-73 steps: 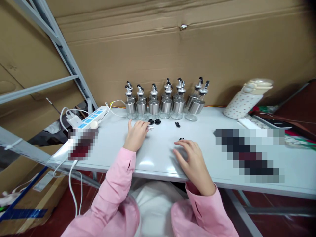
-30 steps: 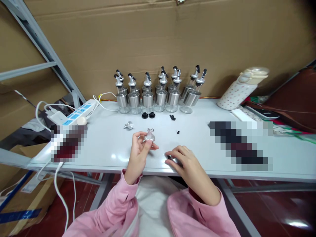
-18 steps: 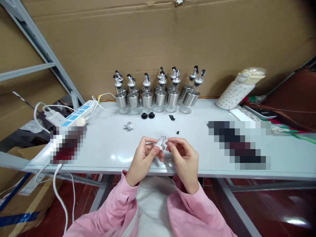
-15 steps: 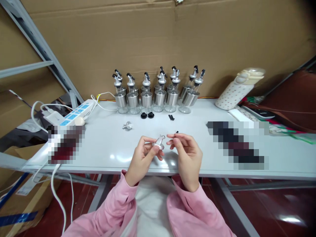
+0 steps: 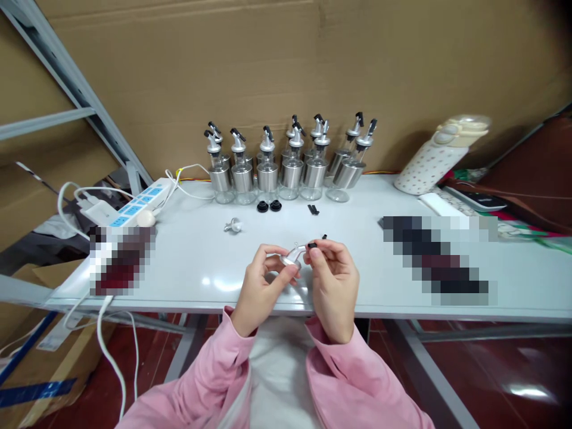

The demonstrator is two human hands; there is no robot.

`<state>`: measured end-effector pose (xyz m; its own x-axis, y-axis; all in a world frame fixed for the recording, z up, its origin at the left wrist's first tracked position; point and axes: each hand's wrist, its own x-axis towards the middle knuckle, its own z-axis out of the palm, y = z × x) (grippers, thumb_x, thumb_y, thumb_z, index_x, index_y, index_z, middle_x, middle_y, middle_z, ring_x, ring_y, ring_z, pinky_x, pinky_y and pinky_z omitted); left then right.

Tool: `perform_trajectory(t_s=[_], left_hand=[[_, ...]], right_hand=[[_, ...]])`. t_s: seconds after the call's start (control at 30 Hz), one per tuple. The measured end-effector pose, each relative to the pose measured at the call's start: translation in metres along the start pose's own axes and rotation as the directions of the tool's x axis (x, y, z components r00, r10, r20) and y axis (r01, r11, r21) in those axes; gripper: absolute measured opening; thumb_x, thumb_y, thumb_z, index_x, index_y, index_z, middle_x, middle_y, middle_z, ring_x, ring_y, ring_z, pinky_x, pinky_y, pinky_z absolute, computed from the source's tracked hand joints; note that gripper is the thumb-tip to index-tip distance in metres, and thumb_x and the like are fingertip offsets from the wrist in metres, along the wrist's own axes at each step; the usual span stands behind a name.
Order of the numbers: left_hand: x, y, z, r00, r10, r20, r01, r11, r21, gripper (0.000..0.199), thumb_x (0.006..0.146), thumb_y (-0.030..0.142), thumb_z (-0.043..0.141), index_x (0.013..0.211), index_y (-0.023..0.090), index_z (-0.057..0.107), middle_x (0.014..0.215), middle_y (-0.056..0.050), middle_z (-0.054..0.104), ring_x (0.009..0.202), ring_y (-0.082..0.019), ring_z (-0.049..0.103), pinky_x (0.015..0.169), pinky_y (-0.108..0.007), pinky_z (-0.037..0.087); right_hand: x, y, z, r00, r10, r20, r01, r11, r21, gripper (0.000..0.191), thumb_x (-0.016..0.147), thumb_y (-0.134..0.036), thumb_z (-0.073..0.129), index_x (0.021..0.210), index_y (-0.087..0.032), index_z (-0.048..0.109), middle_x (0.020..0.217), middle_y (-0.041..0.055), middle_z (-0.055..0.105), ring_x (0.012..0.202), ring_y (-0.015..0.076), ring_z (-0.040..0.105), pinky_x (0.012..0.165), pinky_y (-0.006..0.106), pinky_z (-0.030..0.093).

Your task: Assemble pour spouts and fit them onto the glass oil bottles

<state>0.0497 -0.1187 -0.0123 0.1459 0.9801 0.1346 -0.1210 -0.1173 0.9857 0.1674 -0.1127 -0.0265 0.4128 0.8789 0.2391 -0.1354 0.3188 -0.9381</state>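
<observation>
Between thumb and fingers my left hand [image 5: 263, 286] grips a silver pourer spout [image 5: 292, 257], its round base toward the palm and its tip pointing right. My right hand [image 5: 334, 280] pinches a small black cap [image 5: 312, 245] at the spout's tip; whether the cap sits on the tip I cannot tell. Further back on the table lie a second silver spout [image 5: 233, 225], two black round stoppers [image 5: 269, 206] and some small black pieces [image 5: 313, 210]. Another black piece [image 5: 325, 237] shows just behind my right fingers.
Several glass and steel oil bottles [image 5: 268, 177] with pourers stand in rows at the back. A power strip [image 5: 136, 205] with white cables lies left. On the right are a dotted drinking bottle [image 5: 433, 164] and a brown bag [image 5: 527, 173]. Two areas are pixelated.
My right hand has moved left to the spout, and a black cap now shows in its fingers. The spout has tilted, its tip now toward the right hand.
</observation>
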Motion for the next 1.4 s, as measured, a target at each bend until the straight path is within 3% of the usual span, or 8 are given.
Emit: perform_trajectory(t_s=[0.3, 0.47, 0.83, 1.03, 1.2, 1.3, 1.4], left_hand=[[0.0012, -0.0012, -0.0016, 0.999, 0.042, 0.030, -0.044, 0.997, 0.070, 0.036, 0.081, 0.039, 0.064, 0.109, 0.019, 0.057, 0.086, -0.004, 0.070, 0.068, -0.013, 0.064, 0.067, -0.024, 0.048], [0.0006, -0.0025, -0.0022, 0.997, 0.066, 0.044, -0.070, 0.993, 0.095, 0.034, 0.080, 0.039, 0.065, 0.106, 0.018, 0.060, 0.083, -0.004, 0.069, 0.071, -0.014, 0.064, 0.070, -0.024, 0.048], [-0.0005, -0.0032, -0.0027, 0.996, 0.069, 0.059, -0.077, 0.986, 0.146, 0.031, 0.080, 0.039, 0.066, 0.103, 0.019, 0.061, 0.083, -0.001, 0.067, 0.072, -0.012, 0.062, 0.065, -0.021, 0.048], [0.0002, 0.0000, -0.0022, 0.997, 0.070, 0.037, -0.074, 0.990, 0.120, 0.031, 0.081, 0.039, 0.065, 0.103, 0.018, 0.060, 0.076, -0.001, 0.068, 0.065, -0.011, 0.062, 0.063, -0.020, 0.047], [0.0027, -0.0028, -0.0021, 0.997, 0.077, -0.023, -0.075, 0.993, 0.086, 0.033, 0.084, 0.043, 0.060, 0.104, 0.017, 0.058, 0.077, -0.001, 0.069, 0.061, -0.011, 0.062, 0.064, -0.021, 0.049], [0.0042, -0.0054, -0.0024, 0.993, 0.081, -0.090, -0.073, 0.993, 0.096, 0.037, 0.085, 0.046, 0.057, 0.108, 0.017, 0.058, 0.079, -0.003, 0.070, 0.070, -0.014, 0.066, 0.069, -0.023, 0.050], [0.0040, -0.0061, -0.0031, 0.989, 0.097, -0.112, -0.083, 0.989, 0.125, 0.040, 0.085, 0.047, 0.055, 0.113, 0.017, 0.059, 0.093, -0.006, 0.072, 0.087, -0.018, 0.067, 0.077, -0.026, 0.052]], right_hand=[[-0.0018, -0.0039, 0.0016, 0.993, -0.119, 0.000, 0.119, 0.993, -0.008, 0.006, 0.076, -0.025, 0.067, 0.081, -0.021, 0.066, 0.085, 0.0025, 0.068, 0.083, 0.0153, 0.064, 0.074, 0.030, 0.051], [-0.0034, -0.0049, 0.0015, 0.994, -0.083, -0.075, 0.084, 0.996, 0.013, 0.010, 0.075, -0.026, 0.069, 0.081, -0.019, 0.066, 0.087, 0.0034, 0.069, 0.086, 0.0161, 0.065, 0.080, 0.033, 0.052], [-0.0032, -0.0008, 0.0010, 0.994, -0.100, -0.044, 0.104, 0.992, 0.079, 0.007, 0.075, -0.024, 0.070, 0.078, -0.020, 0.066, 0.086, 0.0017, 0.068, 0.079, 0.0140, 0.064, 0.072, 0.029, 0.049], [-0.0033, -0.0044, 0.0018, 0.993, -0.110, 0.042, 0.105, 0.987, 0.118, 0.008, 0.076, -0.023, 0.069, 0.084, -0.022, 0.068, 0.088, 0.0016, 0.067, 0.082, 0.0139, 0.063, 0.071, 0.028, 0.051], [-0.0035, -0.0095, 0.0043, 0.977, -0.030, 0.209, 0.001, 0.990, 0.139, 0.027, 0.073, -0.024, 0.071, 0.100, -0.026, 0.066, 0.090, 0.0020, 0.066, 0.084, 0.0152, 0.062, 0.060, 0.025, 0.051], [-0.0035, -0.0089, 0.0059, 0.952, -0.028, 0.304, -0.014, 0.991, 0.137, 0.042, 0.070, -0.022, 0.073, 0.111, -0.029, 0.062, 0.104, 0.0032, 0.065, 0.099, 0.0182, 0.060, 0.073, 0.030, 0.054], [-0.0036, -0.0080, 0.0068, 0.950, -0.034, 0.310, -0.008, 0.991, 0.133, 0.048, 0.068, -0.019, 0.075, 0.112, -0.031, 0.061, 0.108, 0.0024, 0.064, 0.104, 0.0187, 0.058, 0.083, 0.034, 0.053]])
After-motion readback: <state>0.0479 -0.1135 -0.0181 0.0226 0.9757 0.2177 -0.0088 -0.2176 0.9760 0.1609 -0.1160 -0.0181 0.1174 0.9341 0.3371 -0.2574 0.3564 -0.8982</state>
